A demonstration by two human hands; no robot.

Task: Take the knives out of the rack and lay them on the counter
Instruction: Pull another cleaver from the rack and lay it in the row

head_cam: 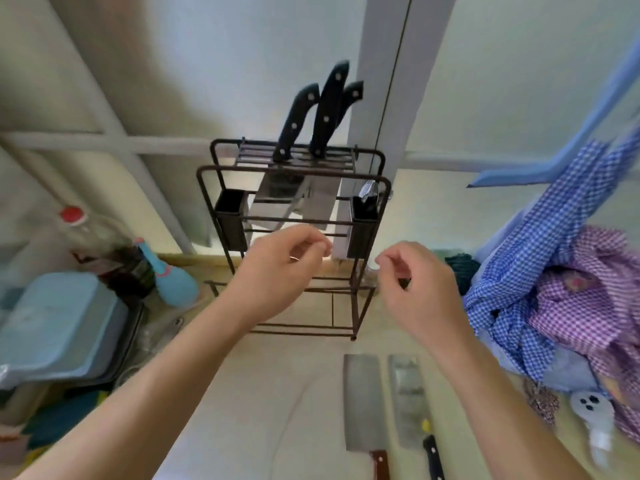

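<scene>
With two cleavers [362,403] already flat on the counter [277,393], both the left hand [277,268] and right hand [415,289] hovered loosely curled and empty before the rack [294,216], where three black-handled knives [325,112] stood upright (best lifted straight up by the handle, one at a time).

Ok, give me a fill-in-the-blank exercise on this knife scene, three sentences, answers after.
1. The number of black knife handles sticking up from the rack is ____.
2. The two cleavers already lie on the ____.
3. The left hand and right hand hover in front of the rack, holding ____.

Missing words: three; counter; nothing
</scene>
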